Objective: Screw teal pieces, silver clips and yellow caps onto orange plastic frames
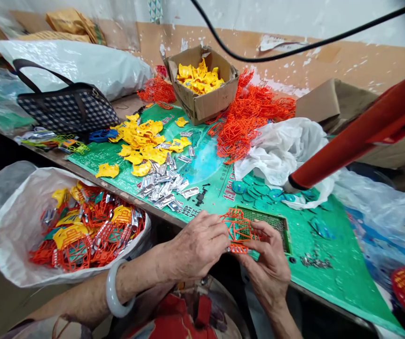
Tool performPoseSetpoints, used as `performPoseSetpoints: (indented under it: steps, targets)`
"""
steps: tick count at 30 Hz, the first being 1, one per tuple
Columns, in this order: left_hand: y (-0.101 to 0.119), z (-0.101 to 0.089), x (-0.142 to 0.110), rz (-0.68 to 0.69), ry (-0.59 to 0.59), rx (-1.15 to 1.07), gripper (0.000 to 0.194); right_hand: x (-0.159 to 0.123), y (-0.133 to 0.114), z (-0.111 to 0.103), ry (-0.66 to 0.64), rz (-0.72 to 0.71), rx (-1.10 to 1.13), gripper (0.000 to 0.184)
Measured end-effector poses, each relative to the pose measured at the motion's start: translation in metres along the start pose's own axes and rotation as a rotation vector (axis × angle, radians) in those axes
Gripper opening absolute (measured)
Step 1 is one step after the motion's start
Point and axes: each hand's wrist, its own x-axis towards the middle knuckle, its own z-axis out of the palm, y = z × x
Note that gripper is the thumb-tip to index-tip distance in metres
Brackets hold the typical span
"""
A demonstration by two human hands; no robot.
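Both hands hold one red frame (238,247) just above the table's near edge, in front of the green tray (285,230). The left hand (200,242) has its fingers curled close together, the tips gripping the frame's left side—its thumb is mostly hidden, so its exact place I cannot tell. The right hand (267,259) pinches the right side between thumb below and forefinger above, the other fingers slightly parted. Silver parts (165,186) lie beyond the left hand; small screws (317,261) lie right of the tray.
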Motion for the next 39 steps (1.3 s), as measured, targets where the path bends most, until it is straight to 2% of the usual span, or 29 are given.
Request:
performPoseSetpoints:
  steps: [5, 11, 24, 39]
  targets:
    - [-0.002, -0.006, -0.001, 0.041, 0.015, -0.092, 0.012, -0.002, 0.004, 0.0, -0.016, 0.022, 0.12, 0.015]
    - [-0.003, -0.003, -0.003, 0.039, -0.002, -0.223, 0.02, -0.002, -0.001, 0.001, -0.012, 0.017, 0.07, 0.014]
    - [0.0, 0.004, -0.005, 0.018, -0.049, -0.17, 0.011, -0.003, 0.004, -0.006, -0.092, -0.04, 0.02, 0.017]
    - [0.01, 0.006, -0.006, -0.004, 0.022, -0.243, 0.017, -0.018, -0.014, 0.003, 0.087, 0.102, 0.087, 0.013]
